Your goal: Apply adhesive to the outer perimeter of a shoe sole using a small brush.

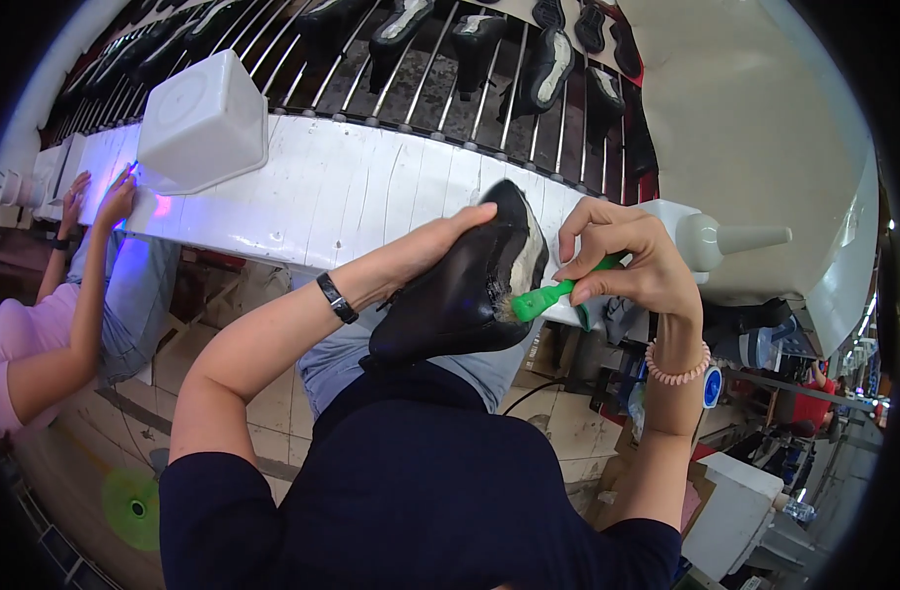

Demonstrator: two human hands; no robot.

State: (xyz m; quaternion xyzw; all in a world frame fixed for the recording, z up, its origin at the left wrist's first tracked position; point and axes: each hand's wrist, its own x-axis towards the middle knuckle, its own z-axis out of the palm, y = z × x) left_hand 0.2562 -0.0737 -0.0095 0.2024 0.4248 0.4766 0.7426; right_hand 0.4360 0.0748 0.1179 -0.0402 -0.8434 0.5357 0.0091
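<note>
My left hand (450,234) grips a black shoe upper (440,285) by its side, with the thumb near the toe. The shoe is turned on its side above my lap, so its pale underside (529,258) faces right. In my right hand (639,258), the fingers pinch the handle of a green brush (540,299). Its bristles touch the shoe along the lower edge of the underside, near the heel end. The far side of the shoe and most of my left fingers are hidden behind it.
A white wooden bench (352,182) runs in front of me, bearing an upturned white container (204,123). Beyond it, several black shoes (548,74) lie on a roller rack (425,79). A pale squeeze bottle (704,242) stands at right. At left, another person (47,369) works under bluish light.
</note>
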